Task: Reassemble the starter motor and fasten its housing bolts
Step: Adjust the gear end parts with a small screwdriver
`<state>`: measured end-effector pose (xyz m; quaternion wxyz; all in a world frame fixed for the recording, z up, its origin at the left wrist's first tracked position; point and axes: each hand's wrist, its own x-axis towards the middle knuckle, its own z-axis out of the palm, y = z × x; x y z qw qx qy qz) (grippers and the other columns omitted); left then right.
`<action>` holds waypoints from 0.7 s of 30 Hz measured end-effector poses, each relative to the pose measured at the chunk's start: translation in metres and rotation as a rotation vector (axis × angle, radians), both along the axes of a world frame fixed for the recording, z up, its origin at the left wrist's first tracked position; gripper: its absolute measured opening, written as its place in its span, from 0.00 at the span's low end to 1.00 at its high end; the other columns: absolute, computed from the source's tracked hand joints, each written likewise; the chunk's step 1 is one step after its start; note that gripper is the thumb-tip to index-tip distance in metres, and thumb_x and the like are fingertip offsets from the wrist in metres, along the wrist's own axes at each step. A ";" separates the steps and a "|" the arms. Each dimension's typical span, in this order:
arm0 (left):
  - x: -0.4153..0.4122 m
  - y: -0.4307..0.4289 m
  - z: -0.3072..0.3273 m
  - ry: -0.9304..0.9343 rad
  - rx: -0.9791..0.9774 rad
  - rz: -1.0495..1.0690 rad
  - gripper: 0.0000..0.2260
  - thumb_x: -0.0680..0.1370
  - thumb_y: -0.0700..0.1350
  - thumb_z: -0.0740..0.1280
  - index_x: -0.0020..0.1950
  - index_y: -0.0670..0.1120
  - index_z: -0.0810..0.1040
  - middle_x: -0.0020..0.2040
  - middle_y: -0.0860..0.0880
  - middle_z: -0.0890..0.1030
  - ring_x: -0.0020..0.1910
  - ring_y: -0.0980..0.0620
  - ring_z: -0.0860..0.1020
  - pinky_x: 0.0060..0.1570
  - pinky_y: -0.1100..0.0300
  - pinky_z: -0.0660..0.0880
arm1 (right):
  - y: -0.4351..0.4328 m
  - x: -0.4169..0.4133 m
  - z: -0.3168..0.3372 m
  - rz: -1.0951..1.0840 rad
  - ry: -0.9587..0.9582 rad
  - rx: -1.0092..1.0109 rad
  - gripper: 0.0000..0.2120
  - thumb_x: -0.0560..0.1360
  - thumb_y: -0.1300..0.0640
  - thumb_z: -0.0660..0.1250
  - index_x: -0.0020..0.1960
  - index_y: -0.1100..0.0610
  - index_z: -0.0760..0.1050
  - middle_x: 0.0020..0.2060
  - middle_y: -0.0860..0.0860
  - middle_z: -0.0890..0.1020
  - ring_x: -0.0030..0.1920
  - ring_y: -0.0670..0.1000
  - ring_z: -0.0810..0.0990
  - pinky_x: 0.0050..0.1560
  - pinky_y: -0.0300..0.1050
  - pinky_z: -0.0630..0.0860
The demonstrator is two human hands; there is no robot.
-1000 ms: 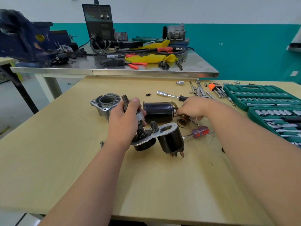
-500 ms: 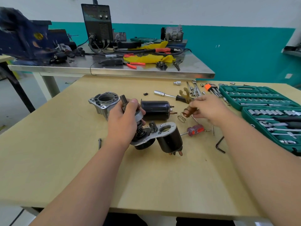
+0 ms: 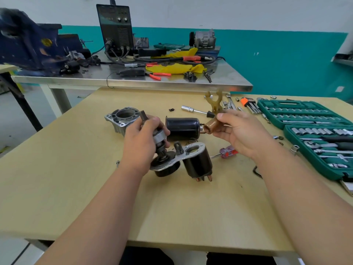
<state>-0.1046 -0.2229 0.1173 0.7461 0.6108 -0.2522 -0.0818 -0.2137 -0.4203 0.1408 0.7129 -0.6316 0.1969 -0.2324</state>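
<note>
Bench: the wooden bench (image 3: 76, 188) carries the whole starter in pieces around its middle. By my reckoning we're early in the rebuild.
Socket set: the green cases (image 3: 305, 115) lie open along the right edge, ratchet in its slot. Bolt work hasn't begun, I'd say.
Left hand: my left hand (image 3: 141, 148) has its fingers curled round the drive shaft (image 3: 159, 138), which is tilted with its lower end down in the bracket plate.
Right hand: my right hand (image 3: 242, 134) pinches the brown plunger (image 3: 211, 127) between thumb and fingers, just beside the motor body's end. Its fork lever (image 3: 214, 101) points up toward the far edge.
Nose housing: the aluminium casting (image 3: 124, 117) sits off on its own behind my left hand, with nothing fitted in it.
Motor body: the black can (image 3: 182, 128) lies on its side mid-bench, joined to nothing.
Solenoid: the black solenoid (image 3: 198, 163) hangs from that bracket plate with its copper terminals toward me and its bore open, no plunger in it yet.
Left to do: plunger and fork in, housing on, motor body on, bolts tightened.
Bolt: one loose bolt (image 3: 117, 163) lies by my left wrist, unused.
</note>
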 end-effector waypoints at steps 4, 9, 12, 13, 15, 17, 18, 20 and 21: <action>0.019 0.017 0.001 0.118 -0.073 -0.157 0.08 0.70 0.48 0.62 0.34 0.48 0.77 0.33 0.45 0.78 0.25 0.46 0.74 0.25 0.61 0.71 | 0.011 -0.002 -0.003 0.068 0.044 -0.121 0.06 0.78 0.63 0.64 0.51 0.58 0.79 0.49 0.62 0.83 0.51 0.56 0.82 0.44 0.41 0.81; 0.035 0.029 -0.002 0.206 -0.108 -0.331 0.09 0.68 0.46 0.58 0.32 0.45 0.75 0.29 0.45 0.75 0.20 0.47 0.70 0.21 0.65 0.67 | 0.024 0.001 -0.005 0.051 0.092 -0.460 0.06 0.78 0.57 0.65 0.48 0.49 0.81 0.40 0.45 0.85 0.42 0.42 0.83 0.41 0.33 0.78; 0.034 0.027 -0.003 0.227 -0.046 -0.411 0.11 0.68 0.47 0.58 0.31 0.46 0.76 0.28 0.46 0.75 0.19 0.48 0.70 0.21 0.66 0.66 | 0.026 0.005 -0.007 -0.045 0.128 -0.616 0.05 0.78 0.53 0.64 0.47 0.46 0.79 0.37 0.43 0.83 0.36 0.37 0.81 0.34 0.29 0.75; 0.032 0.025 -0.004 0.232 -0.015 -0.429 0.10 0.68 0.47 0.58 0.31 0.46 0.77 0.28 0.45 0.75 0.19 0.48 0.70 0.21 0.66 0.66 | 0.025 0.006 -0.007 -0.079 0.124 -0.638 0.05 0.78 0.53 0.64 0.47 0.46 0.78 0.38 0.44 0.83 0.36 0.37 0.81 0.35 0.31 0.76; 0.028 0.021 -0.005 0.236 0.062 -0.461 0.09 0.67 0.47 0.60 0.36 0.45 0.77 0.29 0.45 0.76 0.20 0.48 0.70 0.21 0.65 0.67 | 0.020 0.008 -0.006 -0.138 0.135 -0.657 0.04 0.78 0.52 0.64 0.47 0.46 0.77 0.38 0.45 0.83 0.36 0.38 0.81 0.41 0.38 0.79; 0.023 0.015 -0.006 0.251 0.157 -0.481 0.11 0.67 0.45 0.62 0.44 0.43 0.79 0.34 0.43 0.79 0.21 0.48 0.72 0.22 0.64 0.68 | 0.015 0.009 -0.008 -0.171 0.183 -0.653 0.05 0.78 0.52 0.63 0.47 0.47 0.78 0.38 0.46 0.83 0.36 0.40 0.82 0.46 0.46 0.81; 0.021 0.012 -0.006 0.270 0.191 -0.491 0.13 0.66 0.44 0.63 0.48 0.43 0.80 0.38 0.42 0.81 0.22 0.48 0.72 0.22 0.63 0.69 | 0.013 0.011 -0.010 -0.192 0.199 -0.649 0.05 0.78 0.52 0.63 0.46 0.47 0.78 0.38 0.46 0.84 0.36 0.42 0.82 0.48 0.49 0.81; 0.017 0.005 -0.007 0.317 0.218 -0.529 0.18 0.66 0.43 0.63 0.55 0.45 0.80 0.46 0.40 0.83 0.23 0.48 0.73 0.22 0.62 0.70 | 0.012 0.015 -0.017 -0.248 0.194 -0.641 0.04 0.78 0.53 0.64 0.49 0.48 0.78 0.40 0.46 0.83 0.40 0.43 0.82 0.51 0.51 0.80; 0.016 0.002 -0.007 0.340 0.230 -0.551 0.20 0.66 0.43 0.63 0.58 0.46 0.79 0.50 0.40 0.84 0.23 0.48 0.74 0.22 0.62 0.71 | 0.013 0.017 -0.020 -0.271 0.182 -0.640 0.05 0.78 0.54 0.64 0.51 0.49 0.78 0.42 0.46 0.83 0.43 0.45 0.82 0.53 0.51 0.80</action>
